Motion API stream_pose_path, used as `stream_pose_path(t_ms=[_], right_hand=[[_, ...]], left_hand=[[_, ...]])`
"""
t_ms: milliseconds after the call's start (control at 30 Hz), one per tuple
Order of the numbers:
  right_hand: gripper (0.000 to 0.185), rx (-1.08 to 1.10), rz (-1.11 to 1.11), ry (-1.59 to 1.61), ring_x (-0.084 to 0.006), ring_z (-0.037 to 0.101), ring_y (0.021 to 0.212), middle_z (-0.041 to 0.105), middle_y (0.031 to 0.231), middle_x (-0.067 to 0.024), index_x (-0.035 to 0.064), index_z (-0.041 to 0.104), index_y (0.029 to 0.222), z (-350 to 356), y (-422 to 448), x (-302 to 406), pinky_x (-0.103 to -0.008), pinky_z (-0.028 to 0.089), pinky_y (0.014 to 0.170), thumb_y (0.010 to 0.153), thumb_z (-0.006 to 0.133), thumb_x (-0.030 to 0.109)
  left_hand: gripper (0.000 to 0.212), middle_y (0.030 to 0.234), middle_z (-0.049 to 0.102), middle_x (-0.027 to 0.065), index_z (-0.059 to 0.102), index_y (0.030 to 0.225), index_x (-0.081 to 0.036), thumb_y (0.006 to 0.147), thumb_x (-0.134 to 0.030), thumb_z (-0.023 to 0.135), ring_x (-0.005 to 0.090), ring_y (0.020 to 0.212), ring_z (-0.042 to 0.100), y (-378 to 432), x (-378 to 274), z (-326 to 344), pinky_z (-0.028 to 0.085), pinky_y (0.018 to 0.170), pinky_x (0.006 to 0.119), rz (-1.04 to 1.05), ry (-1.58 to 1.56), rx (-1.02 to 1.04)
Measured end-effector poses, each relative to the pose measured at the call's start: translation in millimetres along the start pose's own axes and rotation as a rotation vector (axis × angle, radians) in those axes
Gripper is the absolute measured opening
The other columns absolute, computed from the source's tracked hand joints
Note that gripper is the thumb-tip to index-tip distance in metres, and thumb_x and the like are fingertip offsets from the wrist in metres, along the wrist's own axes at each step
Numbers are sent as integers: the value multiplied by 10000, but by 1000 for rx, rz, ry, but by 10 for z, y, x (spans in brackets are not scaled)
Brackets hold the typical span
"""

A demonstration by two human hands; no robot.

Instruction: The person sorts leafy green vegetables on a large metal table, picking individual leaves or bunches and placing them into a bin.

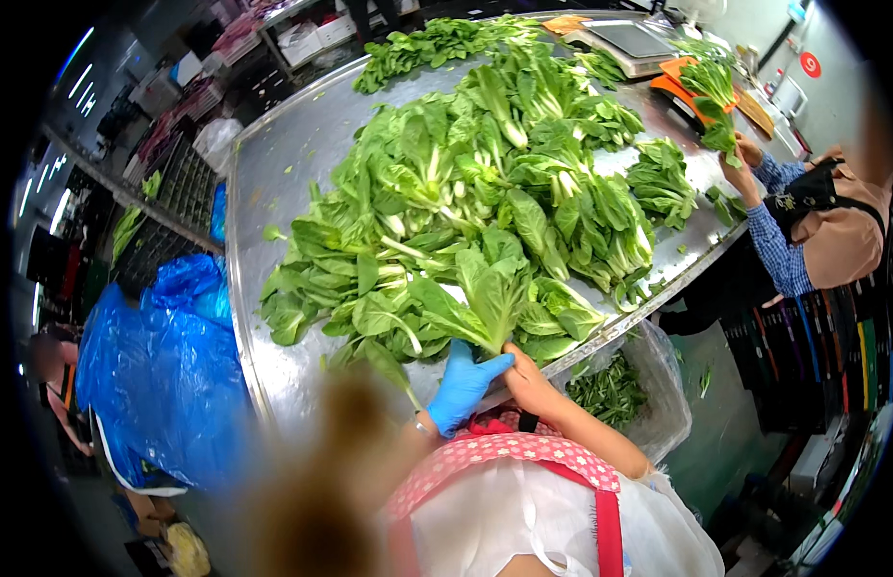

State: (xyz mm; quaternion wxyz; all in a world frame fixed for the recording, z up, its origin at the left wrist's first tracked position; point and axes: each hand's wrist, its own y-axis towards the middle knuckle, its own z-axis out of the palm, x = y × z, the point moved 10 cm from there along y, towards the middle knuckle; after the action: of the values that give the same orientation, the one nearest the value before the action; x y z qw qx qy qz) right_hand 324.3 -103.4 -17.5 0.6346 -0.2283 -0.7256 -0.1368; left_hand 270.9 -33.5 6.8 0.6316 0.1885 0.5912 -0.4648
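My left hand (464, 382), in a blue glove, grips the base of a head of leafy greens (493, 299) near the front edge of the metal table (262, 169). My bare right hand (529, 381) closes on the same base from the other side, its fingertips partly hidden. The leaves of this head fan out away from me. Directly behind it spreads a large heap of leafy greens (424, 162) with pale stems. One loose leaf (385, 360) lies left of my gloved hand, its stem pointing towards me.
Right of me, a co-worker's hands (740, 166) hold a bunch of greens (709, 90) by an orange tray (677, 79). A scale (630, 43) stands at the far end. Under the table edge sits a plastic-lined bin (666, 415) of leaf scraps. Blue plastic sheeting (168, 382) hangs at left.
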Motion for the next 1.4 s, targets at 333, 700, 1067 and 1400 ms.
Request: stream_pose_path(t_ms=[333, 700, 1067, 1400], right_hand=[[382, 107, -310, -417, -293, 546, 950, 539, 1050, -161, -18, 548, 1083, 197, -115, 834, -359, 431, 833, 809, 629, 236], [255, -243, -565, -754, -280, 534, 890, 575, 903, -102, 77, 618, 1005, 324, 294, 1094, -369, 405, 778, 752, 596, 91], [410, 306, -418, -802, -278, 511, 832, 531, 872, -97, 78, 558, 1111, 825, 255, 572, -383, 390, 710, 729, 662, 187], [707, 316, -439, -893, -288, 495, 947, 520, 977, -127, 82, 442, 1249, 1001, 685, 477, -369, 365, 819, 593, 703, 116]], left_hand=[[242, 971, 628, 41, 592, 1036, -29, 824, -136, 639, 143, 855, 586, -209, -25, -657, 464, 763, 264, 41, -295, -222], [294, 1032, 586, 41, 554, 1114, -15, 852, -146, 582, 138, 970, 545, -1137, 366, -2305, 424, 821, 279, 188, -248, -605], [493, 1031, 538, 33, 386, 1308, -53, 844, -82, 551, 200, 1020, 553, -577, 204, -1307, 453, 857, 357, 87, -455, -341], [513, 1309, 426, 96, 358, 1316, -22, 846, -85, 555, 249, 1195, 441, -996, 372, -1688, 390, 952, 397, 67, -489, -528]])
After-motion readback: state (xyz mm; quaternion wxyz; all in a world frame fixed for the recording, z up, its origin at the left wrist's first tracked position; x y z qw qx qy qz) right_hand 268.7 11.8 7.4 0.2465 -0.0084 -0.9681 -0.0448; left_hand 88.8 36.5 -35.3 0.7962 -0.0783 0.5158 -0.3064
